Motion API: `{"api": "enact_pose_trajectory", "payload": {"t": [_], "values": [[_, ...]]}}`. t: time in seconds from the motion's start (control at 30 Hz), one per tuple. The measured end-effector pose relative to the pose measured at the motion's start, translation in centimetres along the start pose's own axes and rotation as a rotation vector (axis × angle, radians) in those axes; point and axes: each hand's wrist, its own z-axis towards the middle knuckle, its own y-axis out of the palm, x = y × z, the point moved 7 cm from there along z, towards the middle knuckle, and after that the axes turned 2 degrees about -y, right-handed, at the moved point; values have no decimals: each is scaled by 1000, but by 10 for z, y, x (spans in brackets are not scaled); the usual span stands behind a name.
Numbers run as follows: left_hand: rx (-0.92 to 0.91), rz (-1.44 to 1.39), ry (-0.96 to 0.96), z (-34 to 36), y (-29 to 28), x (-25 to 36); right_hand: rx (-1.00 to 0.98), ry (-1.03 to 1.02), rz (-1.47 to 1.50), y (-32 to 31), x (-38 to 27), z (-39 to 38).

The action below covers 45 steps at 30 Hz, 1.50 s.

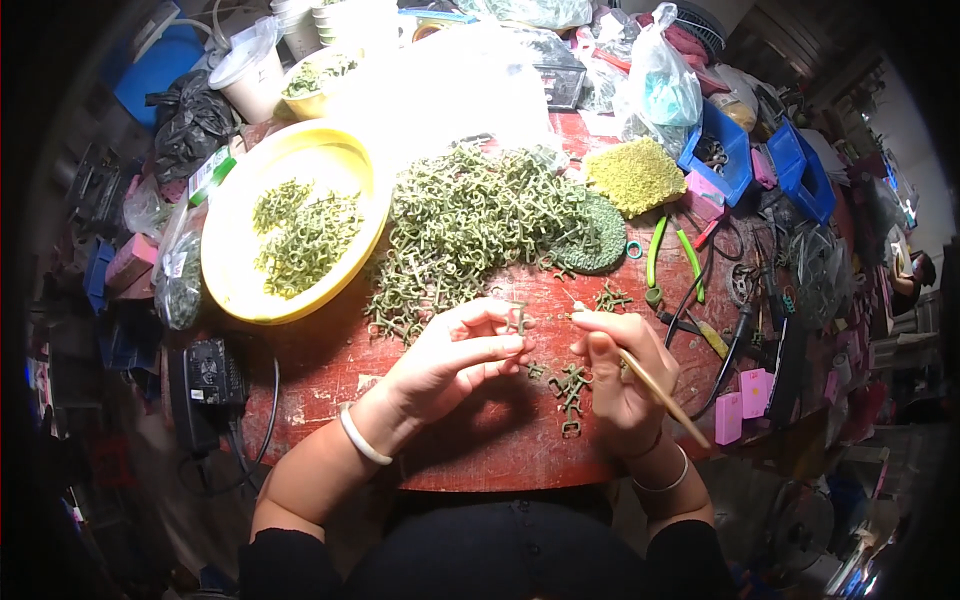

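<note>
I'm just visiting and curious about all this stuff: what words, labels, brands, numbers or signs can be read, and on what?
None reads clearly.
Green-and-white packet: print blurred.
Clear bag at left: pale label, too small.
Black box with a cable: small white labels, too small.
Pink block at right: faint marks, too small.
Green pieces in the pile: no lettering visible.

You face a scuffed red desk (pixel 312 385). At your twelve o'clock, a harsh white glare (pixel 460 85) washes out its far side. Between two and three o'clock lies a pale surface (pixel 925 135), wall or floor unclear; toward eight o'clock, you have dim shadow (pixel 130 500).
</note>
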Motion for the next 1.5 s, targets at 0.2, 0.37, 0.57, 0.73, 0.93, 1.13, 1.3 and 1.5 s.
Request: {"api": "enact_pose_trajectory", "payload": {"t": [0.2, 0.37, 0.57, 0.73, 0.93, 1.13, 1.3, 1.5], "values": [[-4, 51, 13, -1, 1, -1, -117, -48, -111, 13, -3, 6], [-1, 112, 9, -1, 3, 0, -189, -127, -149, 21, -2, 2], [-41, 66, -3, 1, 0, -5, -175, -180, -223, 24, -7, 1], [-24, 32, -20, 0, 0, -11, -145, -224, -271, 24, -11, -1], [48, -1, -107, -2, 5, -16, -105, -227, -252, 22, -11, -2], [6, 49, -101, -4, 6, -14, -117, -132, -141, 21, -4, -2], [-90, 281, 92, -3, 17, 8, -142, -78, -157, 17, -3, 3], [-74, 464, 161, -6, 15, 17, -196, -38, -179, 18, -1, 3]]}}
